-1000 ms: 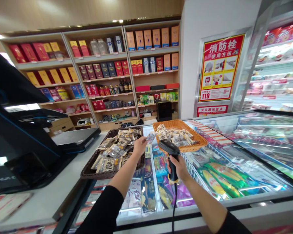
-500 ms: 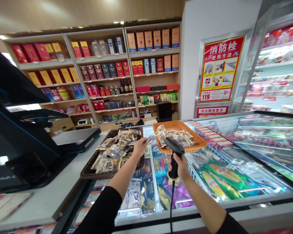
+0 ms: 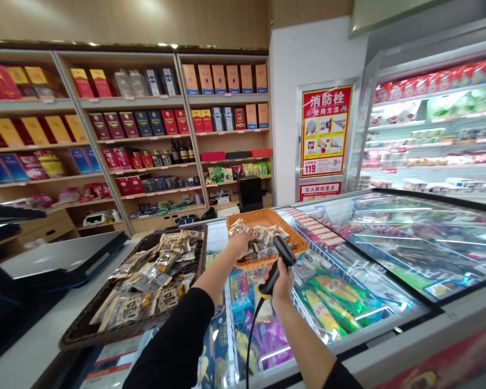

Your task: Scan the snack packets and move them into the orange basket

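Note:
My left hand [image 3: 241,243] reaches over the left side of an orange wicker basket [image 3: 291,239], its fingers at the small foil snack packets [image 3: 265,246] piled inside. I cannot tell whether it holds a packet. My right hand [image 3: 281,283] grips a black corded barcode scanner [image 3: 281,259] just right of those packets, its head tilted down toward them. The scanner's cord [image 3: 251,346] hangs below it. A larger dark woven basket [image 3: 105,330] full of similar packets sits left of my left forearm.
Both baskets rest on a glass-topped chest freezer [image 3: 389,243] holding colourful packaged foods. A laptop [image 3: 60,256] lies on the white counter at left. Wooden shelves [image 3: 146,129] of boxed goods stand behind, and a lit refrigerated case [image 3: 437,124] stands at right.
My left hand has moved from between the baskets onto the orange basket, and the packet in its fingers no longer shows. The view has turned right, with the baskets appearing closer.

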Tool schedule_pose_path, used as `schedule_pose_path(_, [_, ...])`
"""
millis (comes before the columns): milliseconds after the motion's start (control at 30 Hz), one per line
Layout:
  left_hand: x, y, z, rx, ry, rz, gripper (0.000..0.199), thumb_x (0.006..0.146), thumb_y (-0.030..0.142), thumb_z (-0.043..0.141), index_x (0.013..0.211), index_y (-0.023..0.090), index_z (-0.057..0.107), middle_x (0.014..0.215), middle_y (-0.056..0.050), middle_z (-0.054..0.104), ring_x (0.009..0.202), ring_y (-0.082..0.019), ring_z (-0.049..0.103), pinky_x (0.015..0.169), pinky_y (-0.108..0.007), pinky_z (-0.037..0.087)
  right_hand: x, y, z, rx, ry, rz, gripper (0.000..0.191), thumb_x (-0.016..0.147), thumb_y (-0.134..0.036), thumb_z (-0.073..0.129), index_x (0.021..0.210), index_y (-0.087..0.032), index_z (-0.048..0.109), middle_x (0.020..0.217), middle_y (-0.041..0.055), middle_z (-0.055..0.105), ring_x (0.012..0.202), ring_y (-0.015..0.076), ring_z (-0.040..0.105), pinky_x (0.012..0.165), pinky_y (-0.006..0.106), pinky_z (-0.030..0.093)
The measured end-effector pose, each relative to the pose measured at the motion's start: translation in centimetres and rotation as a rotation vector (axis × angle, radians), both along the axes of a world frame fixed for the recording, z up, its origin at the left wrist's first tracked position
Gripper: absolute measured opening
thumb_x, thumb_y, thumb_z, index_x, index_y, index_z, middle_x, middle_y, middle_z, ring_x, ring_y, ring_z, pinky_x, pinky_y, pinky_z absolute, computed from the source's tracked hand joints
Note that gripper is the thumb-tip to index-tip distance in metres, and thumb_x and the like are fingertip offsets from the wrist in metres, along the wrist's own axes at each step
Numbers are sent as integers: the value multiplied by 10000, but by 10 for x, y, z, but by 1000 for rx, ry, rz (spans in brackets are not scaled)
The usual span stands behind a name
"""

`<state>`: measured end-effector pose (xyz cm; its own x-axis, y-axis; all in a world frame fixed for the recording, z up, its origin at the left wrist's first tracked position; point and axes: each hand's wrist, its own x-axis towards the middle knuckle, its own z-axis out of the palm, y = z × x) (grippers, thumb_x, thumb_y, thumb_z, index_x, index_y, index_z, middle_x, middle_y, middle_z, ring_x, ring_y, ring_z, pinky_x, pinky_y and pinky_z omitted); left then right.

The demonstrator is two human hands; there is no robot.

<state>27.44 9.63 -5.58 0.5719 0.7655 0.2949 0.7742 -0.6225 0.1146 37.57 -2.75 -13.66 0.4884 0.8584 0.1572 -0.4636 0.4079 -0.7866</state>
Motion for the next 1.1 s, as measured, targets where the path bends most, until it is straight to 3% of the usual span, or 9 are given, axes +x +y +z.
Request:
schedule_pose_path(133, [-1,7,-8,-139,-37,-11,705,682,-13,472,1313,293,543,1390,-52,516,1254,-265,492,1068,-423,332,-4,2,3,-64,177,-75,442,707,-595,636,881,-216,492,539,-67,495,356,117,465,341,243,359])
schedule_pose_path(267, [-35,-6,9,-111,-180,49,632,763,45,439,1354,256,508,1328,-48,577,1223,-234,529,1020,-334,391,-10,-2,4,-20,70,26,387,714,-570,641,819,-221,509,520,-60,502,335,122,452,329,257,356])
schedule_pose_path(467, [-140,-51,30,-65,-205,236,352,828,206,502,1121,220,697,1105,-45,705,1037,-229,633,932,-302,452,-30,-9,-11,-37,-119,392,403,690,-554,686,736,-194,510,486,-50,519,313,102,441,311,226,326])
schedule_pose_path(567, [-200,-79,29,-159,-127,378,304,798,294,575,1054,226,726,958,-46,735,873,-226,668,794,-289,491,-39,-14,-15,-41,-176,531,431,671,-560,701,764,-175,531,480,-50,520,305,94,433,297,212,313])
schedule_pose_path(667, [-242,-105,18,-188,-80,467,372,698,407,692,1010,209,739,953,-70,728,873,-255,659,778,-307,487,-42,-18,-16,-40,-198,580,435,665,-556,709,773,-171,538,488,-46,525,311,89,435,299,206,312])
schedule_pose_path(767, [-260,-121,1,-231,-68,397,466,591,409,772,1009,205,739,1012,-86,709,961,-282,632,855,-337,472,-39,-21,-17,-40,-199,598,415,679,-537,708,783,-175,536,501,-48,525,317,85,435,312,207,326])
schedule_pose_path(900, [-266,-125,-15,-265,-193,315,549,576,332,767,1109,224,695,1066,-77,686,984,-264,618,888,-341,471,-35,-24,-16,-74,-204,573,441,661,-551,708,828,-177,544,519,-48,535,325,92,444,316,212,328])
schedule_pose_path(1000, [-272,-124,-15,-306,-303,216,635,566,320,773,1181,219,653,1029,-64,687,957,-251,627,861,-334,488,-34,-27,-12,-94,-217,556,444,645,-560,705,812,-184,537,524,-48,534,332,98,453,318,215,324])
schedule_pose_path(1100, [-281,-124,-10,-140,-239,232,565,512,344,826,1053,220,716,1048,-86,668,1013,-291,600,930,-382,450,-34,-29,-9,-99,-238,553,440,634,-563,704,783,-186,534,516,-47,530,329,102,452,314,222,327])
